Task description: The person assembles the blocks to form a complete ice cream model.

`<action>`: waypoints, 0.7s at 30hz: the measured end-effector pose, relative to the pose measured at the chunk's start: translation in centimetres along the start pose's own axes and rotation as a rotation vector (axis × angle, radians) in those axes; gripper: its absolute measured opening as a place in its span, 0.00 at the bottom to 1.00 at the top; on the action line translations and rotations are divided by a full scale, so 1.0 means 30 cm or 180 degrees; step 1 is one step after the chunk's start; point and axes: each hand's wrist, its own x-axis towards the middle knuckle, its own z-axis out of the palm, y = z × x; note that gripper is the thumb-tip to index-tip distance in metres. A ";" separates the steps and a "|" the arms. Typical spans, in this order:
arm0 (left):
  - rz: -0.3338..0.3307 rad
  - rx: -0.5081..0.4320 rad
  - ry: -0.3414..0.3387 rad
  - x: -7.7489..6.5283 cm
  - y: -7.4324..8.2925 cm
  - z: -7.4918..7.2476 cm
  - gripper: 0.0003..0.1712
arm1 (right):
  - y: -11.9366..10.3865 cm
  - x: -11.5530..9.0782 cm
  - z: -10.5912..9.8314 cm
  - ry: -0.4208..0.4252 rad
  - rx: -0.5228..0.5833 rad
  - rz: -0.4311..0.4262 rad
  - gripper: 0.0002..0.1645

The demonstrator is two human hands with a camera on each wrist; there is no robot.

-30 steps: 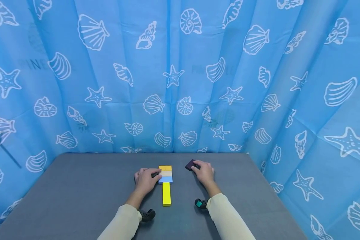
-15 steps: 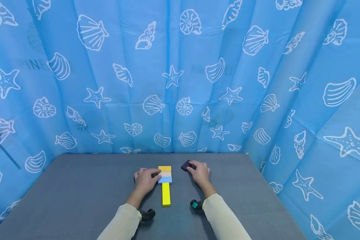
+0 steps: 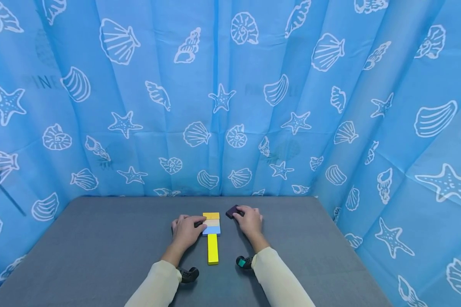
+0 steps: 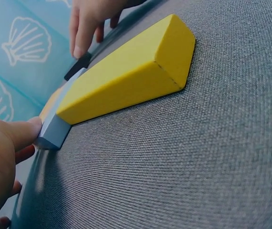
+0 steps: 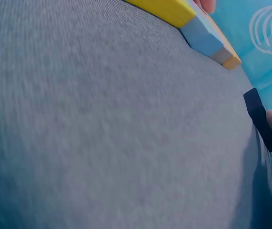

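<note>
My right hand (image 3: 249, 221) pinches a dark purple block (image 3: 231, 211) between thumb and fingers, a short way right of a row of blocks. In the right wrist view this block (image 5: 261, 119) looks flat and oblong. My left hand (image 3: 187, 231) rests at the row's left side, thumb and index fingertips against the block ends. From far to near, the row has an orange block (image 3: 211, 215), a cream block (image 3: 213, 222) and a light blue block (image 3: 212, 230). A long yellow block (image 3: 213, 249) extends from the blue one towards me.
A grey cloth-covered table (image 3: 111, 247) lies under everything. Behind it hangs a blue curtain (image 3: 223, 162) with white shells and starfish. Black wrist devices sit below the left sleeve (image 3: 155, 283) and right sleeve (image 3: 280, 277).
My right hand has moved left with the dark purple block, closer to the row. The left hand and the row of blocks have stayed in place.
</note>
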 end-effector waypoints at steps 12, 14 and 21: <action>-0.0002 0.0051 -0.0016 -0.002 0.002 0.000 0.20 | -0.061 0.008 0.031 -0.0018 -0.0222 0.0104 0.21; -0.0018 0.0055 -0.0025 -0.002 0.003 0.000 0.20 | -0.071 0.008 0.033 -0.0044 -0.0248 0.0092 0.21; -0.0066 0.0068 -0.0041 0.002 0.004 0.003 0.20 | -0.102 0.010 0.043 -0.0155 -0.0350 0.0050 0.20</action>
